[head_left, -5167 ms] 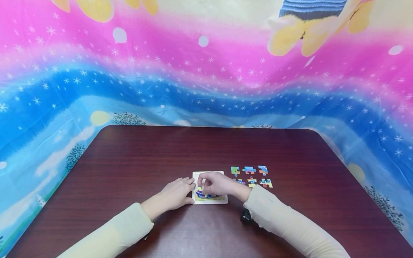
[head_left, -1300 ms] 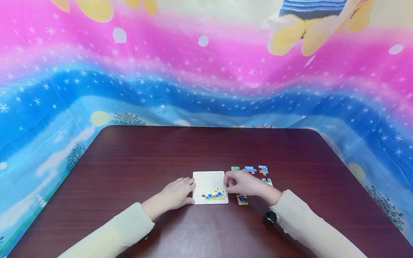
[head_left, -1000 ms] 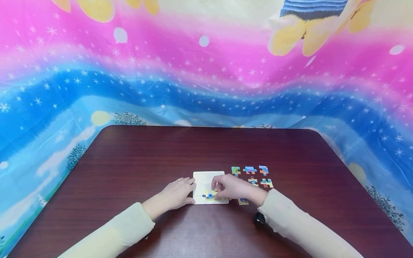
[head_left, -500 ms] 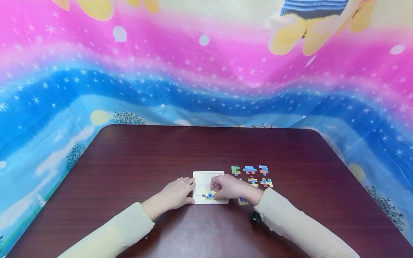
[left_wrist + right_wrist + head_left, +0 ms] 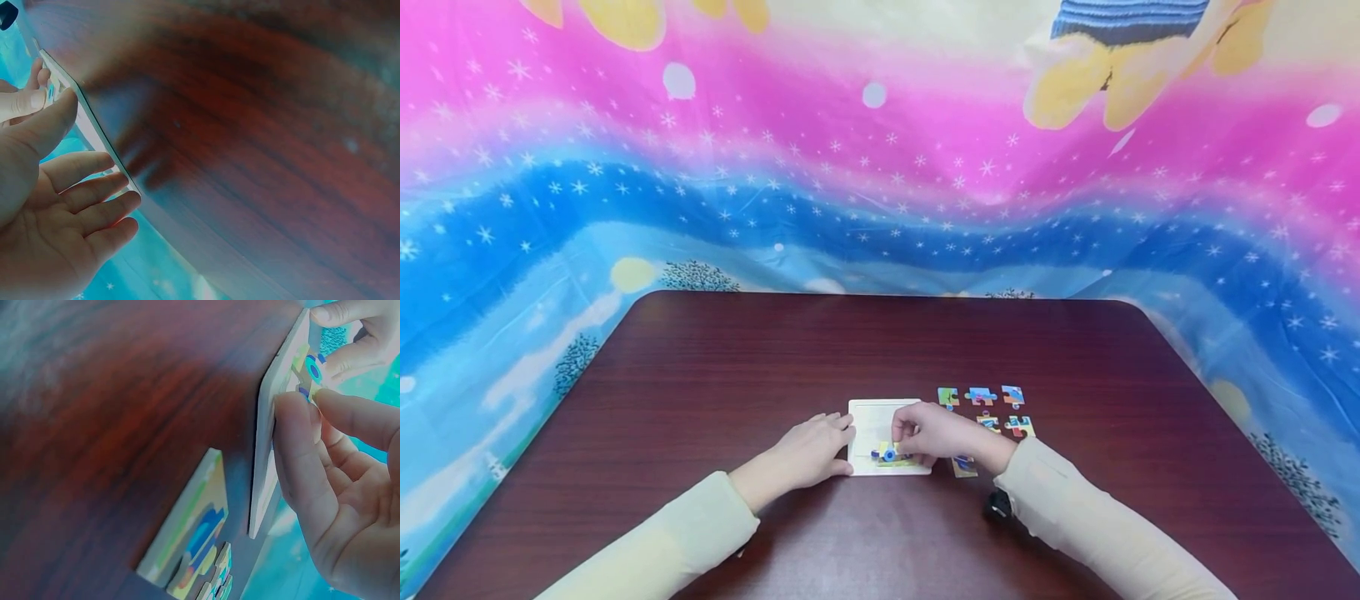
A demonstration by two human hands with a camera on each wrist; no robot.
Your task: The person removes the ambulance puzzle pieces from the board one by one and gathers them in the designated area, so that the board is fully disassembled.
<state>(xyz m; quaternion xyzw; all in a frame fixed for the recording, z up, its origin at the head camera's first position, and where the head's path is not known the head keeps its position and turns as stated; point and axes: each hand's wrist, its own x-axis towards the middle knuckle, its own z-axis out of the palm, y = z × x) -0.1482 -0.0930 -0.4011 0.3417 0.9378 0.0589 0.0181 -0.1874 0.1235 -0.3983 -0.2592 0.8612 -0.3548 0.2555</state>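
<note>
A shallow white puzzle tray (image 5: 867, 419) lies near the front of the table, with picture pieces along its lower part. My right hand (image 5: 931, 431) is over the tray's right side. In the right wrist view, its thumb and forefinger pinch the corner of a jigsaw piece (image 5: 313, 370) with a blue wheel, tilted up from the tray. The right hand partly hides that piece and the tray's lower right corner in the head view. My left hand (image 5: 811, 450) rests at the tray's left edge; its fingers (image 5: 94, 187) are spread and extended along the rim.
Several loose jigsaw pieces lie right of the tray in rough rows, among them a green one (image 5: 947, 396), a blue one (image 5: 980, 396) and a front one (image 5: 965, 467) half behind the right wrist. A patterned cloth (image 5: 880, 200) hangs behind the dark table (image 5: 760, 350).
My right hand moved from the tray's left part to its right edge, then back over its lower right. The blue-wheeled pieces shifted right, and one now sits slightly raised. The left hand stayed put.
</note>
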